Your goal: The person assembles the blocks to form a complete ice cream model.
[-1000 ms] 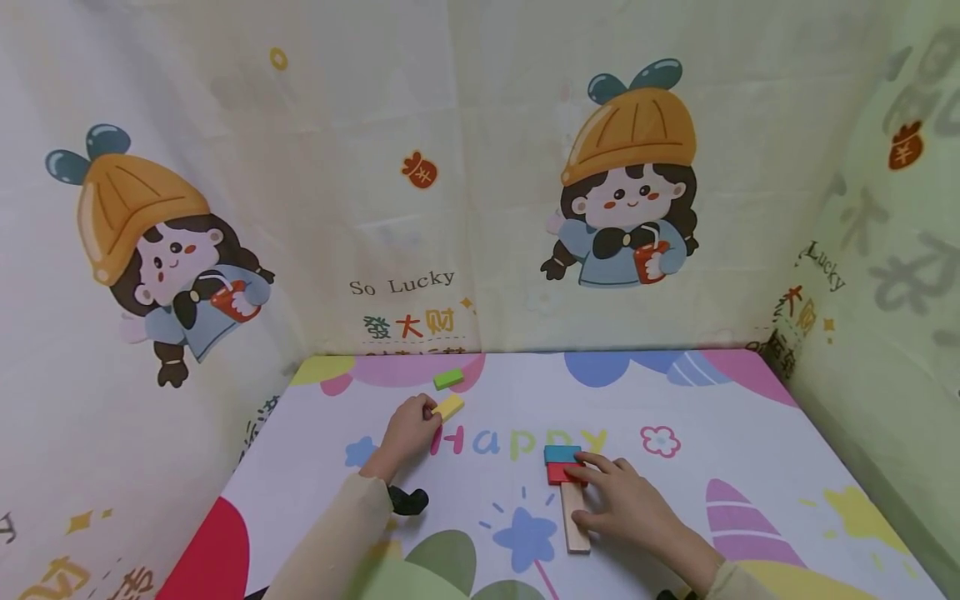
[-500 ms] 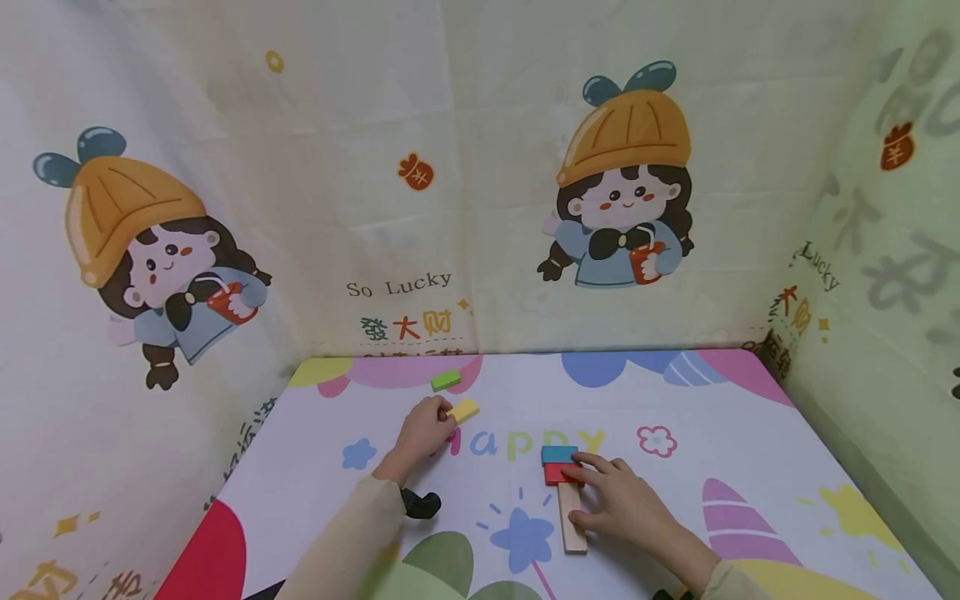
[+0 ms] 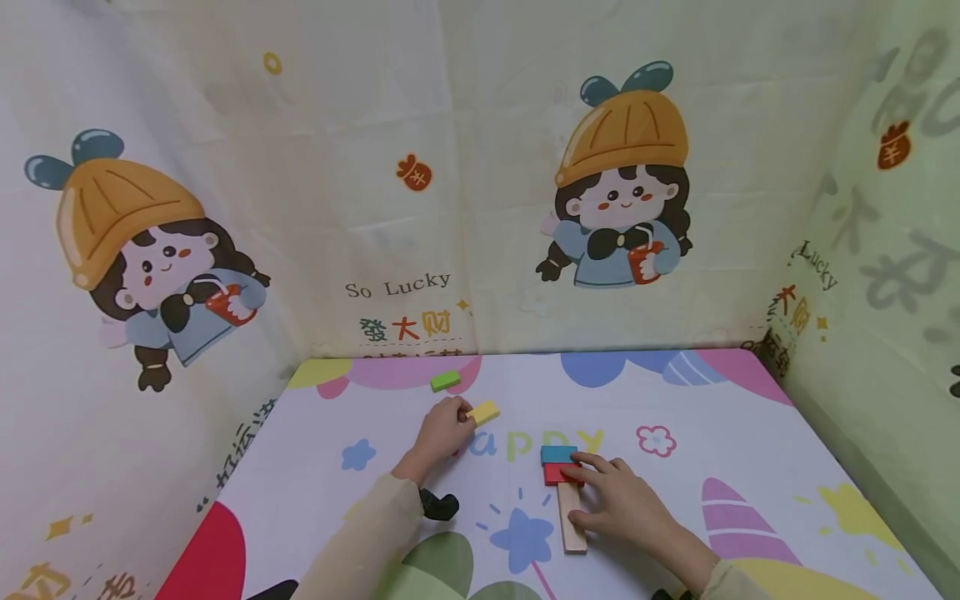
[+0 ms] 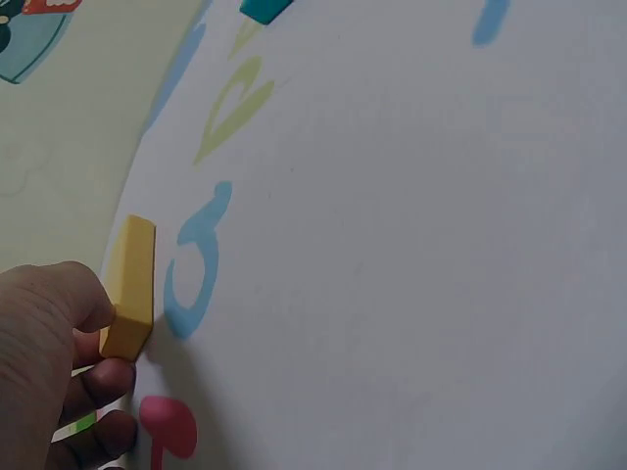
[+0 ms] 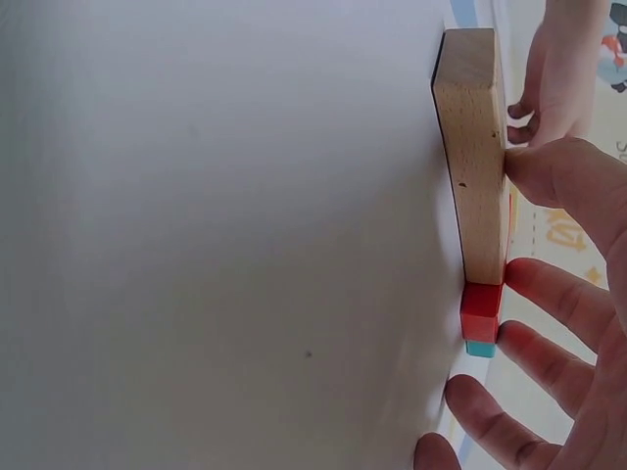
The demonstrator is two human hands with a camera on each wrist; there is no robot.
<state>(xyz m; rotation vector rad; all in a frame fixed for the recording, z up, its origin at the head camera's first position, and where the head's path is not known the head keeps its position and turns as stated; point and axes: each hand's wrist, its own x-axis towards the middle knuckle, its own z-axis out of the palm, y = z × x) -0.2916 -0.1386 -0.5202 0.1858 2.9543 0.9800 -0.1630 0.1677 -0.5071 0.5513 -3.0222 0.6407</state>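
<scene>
In the head view my left hand (image 3: 446,433) pinches a yellow block (image 3: 484,412) by its near end, just above the printed letters. The left wrist view has the thumb on the yellow block (image 4: 129,289), with fingers curled beneath. My right hand (image 3: 626,504) rests its spread fingertips on a row of blocks. A long plain wooden block (image 3: 572,518) lies nearest me, its side touched by the thumb. A red block (image 3: 561,474) lies crosswise at its far end, with a blue block (image 3: 558,454) right behind. Fingertips touch the red block (image 5: 481,313) in the right wrist view.
A green block (image 3: 446,381) lies near the table's back edge, beyond my left hand. The table (image 3: 652,400) has a printed white cover. A printed cloth wall (image 3: 495,208) rises behind and on both sides.
My left hand has moved the yellow block to the right, away from the green block. The right hand and the row of blocks stay about where they were.
</scene>
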